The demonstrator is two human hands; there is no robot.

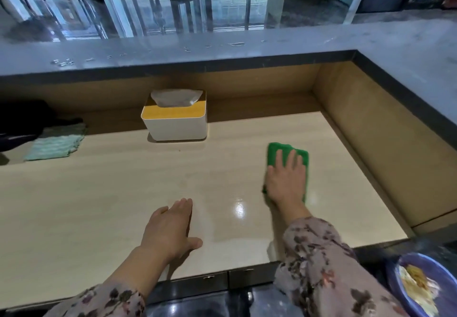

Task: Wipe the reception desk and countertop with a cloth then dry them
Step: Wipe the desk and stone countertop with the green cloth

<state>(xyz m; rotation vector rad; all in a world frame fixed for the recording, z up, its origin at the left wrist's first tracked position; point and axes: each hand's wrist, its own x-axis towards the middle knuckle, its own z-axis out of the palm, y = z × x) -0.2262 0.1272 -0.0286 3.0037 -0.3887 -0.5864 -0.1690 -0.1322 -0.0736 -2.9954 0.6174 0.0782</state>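
Note:
My right hand lies flat with straight fingers on a green cloth, pressing it onto the light wooden reception desk at the right of the middle. Only the cloth's far end and right edge show around the hand. My left hand rests open, palm down, on the desk near its front edge, holding nothing. Beyond and to the right of the desk runs the raised grey stone countertop, with water drops on its far strip. A pale green folded cloth lies at the desk's back left.
A white tissue box with a yellow lid stands at the back of the desk. A dark object sits at the far left beside the pale cloth. Wooden side walls enclose the desk on the right. A blue bin is at the lower right.

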